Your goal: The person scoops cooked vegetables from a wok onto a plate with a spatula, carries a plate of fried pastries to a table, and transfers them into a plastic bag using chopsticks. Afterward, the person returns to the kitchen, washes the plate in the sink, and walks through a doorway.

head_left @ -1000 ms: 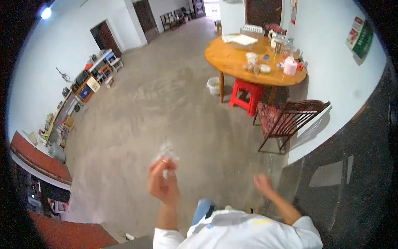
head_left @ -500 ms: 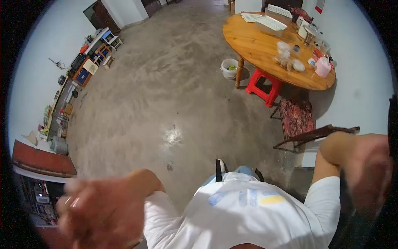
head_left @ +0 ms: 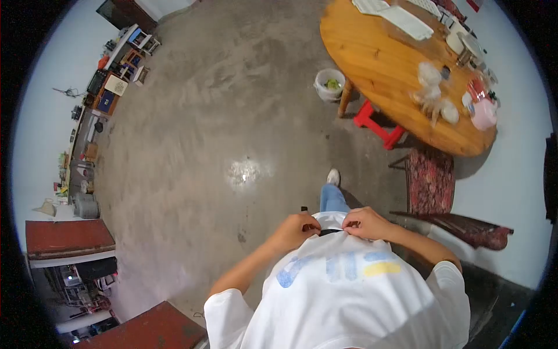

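Both hands are at the lower front of my white T-shirt (head_left: 343,302), which carries faded blue and yellow print. My left hand (head_left: 297,230) has its fingers closed in a pinch at the shirt's hem. Close beside it, my right hand (head_left: 365,223) pinches the hem from the other side. A black strip (head_left: 331,232) shows between the two hands, with white cloth just beyond it. Whether the fingertips also grip the black strip, I cannot tell. Below the hem, one leg in blue jeans (head_left: 333,199) ends in a white shoe (head_left: 333,177).
To the right stands a wooden table (head_left: 372,58) with bags, a pink container and white trays on it. A red stool (head_left: 378,125), a white bucket (head_left: 320,93) and a floral chair (head_left: 430,183) are near it. Shelves line the left wall; a red-brown door panel (head_left: 70,238) is lower left.
Both hands have come from raised, blurred positions at the sides down to the shirt's front hem, fingers now pinched. The view has tilted down, and a leg has stepped forward.
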A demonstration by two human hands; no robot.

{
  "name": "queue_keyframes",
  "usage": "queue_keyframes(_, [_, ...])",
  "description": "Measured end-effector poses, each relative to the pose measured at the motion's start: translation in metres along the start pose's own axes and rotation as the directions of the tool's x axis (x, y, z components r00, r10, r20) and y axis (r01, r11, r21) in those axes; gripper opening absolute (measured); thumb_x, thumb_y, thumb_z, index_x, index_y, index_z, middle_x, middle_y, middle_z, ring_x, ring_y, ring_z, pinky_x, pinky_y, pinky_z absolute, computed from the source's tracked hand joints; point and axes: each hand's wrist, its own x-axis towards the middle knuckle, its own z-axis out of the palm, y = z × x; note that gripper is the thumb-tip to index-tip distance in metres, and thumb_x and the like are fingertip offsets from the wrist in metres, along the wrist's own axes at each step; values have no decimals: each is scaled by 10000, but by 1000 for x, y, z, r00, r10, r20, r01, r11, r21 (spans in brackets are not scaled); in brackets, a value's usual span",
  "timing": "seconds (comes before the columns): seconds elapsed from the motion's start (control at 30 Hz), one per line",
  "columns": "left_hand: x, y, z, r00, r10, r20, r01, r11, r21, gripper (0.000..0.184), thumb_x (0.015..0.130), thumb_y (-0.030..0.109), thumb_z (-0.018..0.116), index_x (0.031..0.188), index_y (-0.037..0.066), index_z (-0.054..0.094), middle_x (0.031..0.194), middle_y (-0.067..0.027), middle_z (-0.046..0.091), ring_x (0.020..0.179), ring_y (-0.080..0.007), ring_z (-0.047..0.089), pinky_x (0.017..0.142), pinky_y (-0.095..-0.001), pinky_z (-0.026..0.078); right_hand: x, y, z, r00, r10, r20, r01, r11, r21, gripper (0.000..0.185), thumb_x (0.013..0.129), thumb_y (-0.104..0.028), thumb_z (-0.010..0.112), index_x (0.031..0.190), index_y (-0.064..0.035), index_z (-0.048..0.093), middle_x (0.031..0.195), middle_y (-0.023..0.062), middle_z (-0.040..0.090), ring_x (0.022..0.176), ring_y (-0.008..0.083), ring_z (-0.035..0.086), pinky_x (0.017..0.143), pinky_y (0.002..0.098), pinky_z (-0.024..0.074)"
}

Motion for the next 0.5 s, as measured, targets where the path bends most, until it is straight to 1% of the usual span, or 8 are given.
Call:
queue_keyframes(0.07, [40,4,-15,996,-67,-55,63,995,-77,99,760,49,671,851,12,675,821,-126,643,715,-223,601,664,-323,488,20,0,-45,999,40,21,-41,999,15,116,738,-104,688,837,-44,680,780,102,664,672,201,640,619,305,505])
queue_keyframes(0.2, [125,22,-62,986,34,162,-34,999,0,135,746,124,713,842,32,687,770,-111,668,721,-186,615,676,-318,491,57,52,-113,992,87,95,-99,986,136,133,769,-151,705,868,-63,689,787,50,680,695,129,626,635,286,496])
queue_keyframes(0.27, [163,36,-73,947,-65,316,61,998,22,165,790,137,715,884,6,677,802,-97,657,738,-166,602,676,-298,482,74,46,-148,941,208,267,-251,958,139,163,785,-190,717,886,-65,692,803,27,678,730,97,610,664,273,492])
queue_keyframes(0.3, [176,41,-76,943,-49,328,56,998,-11,174,782,155,719,874,12,683,805,-99,662,738,-172,609,674,-307,487,85,53,-155,927,187,326,-263,942,208,202,793,-224,721,899,-54,693,837,42,676,783,107,609,702,268,488])
queue_keyframes(0.33, [190,46,-79,941,-31,338,48,998,-42,183,775,174,723,865,19,689,808,-102,666,738,-179,615,672,-316,492,92,59,-169,922,163,351,-210,973,100,244,825,-262,692,940,-48,684,879,49,675,836,113,602,731,284,484])
queue_keyframes(0.4, [213,53,-86,928,-22,372,42,998,-47,199,763,198,728,857,25,695,817,-104,670,738,-189,622,667,-324,498,106,71,-172,921,124,369,-247,919,308,278,853,-286,660,997,-48,667,915,56,674,854,133,605,750,302,479])
queue_keyframes(0.47, [238,58,-99,905,-38,423,37,999,10,214,755,210,730,859,26,696,828,-105,668,739,-195,625,662,-323,500,129,74,-178,912,94,399,-199,953,230,233,893,-172,625,1057,-7,635,943,49,662,858,103,587,752,261,473])
queue_keyframes(0.5, [246,69,-108,912,-45,408,5,995,99,217,757,202,714,868,17,691,811,-108,670,739,-186,625,660,-321,496,138,62,-183,917,110,385,-190,966,177,261,906,-208,602,1063,-1,630,938,57,664,871,125,591,753,287,470])
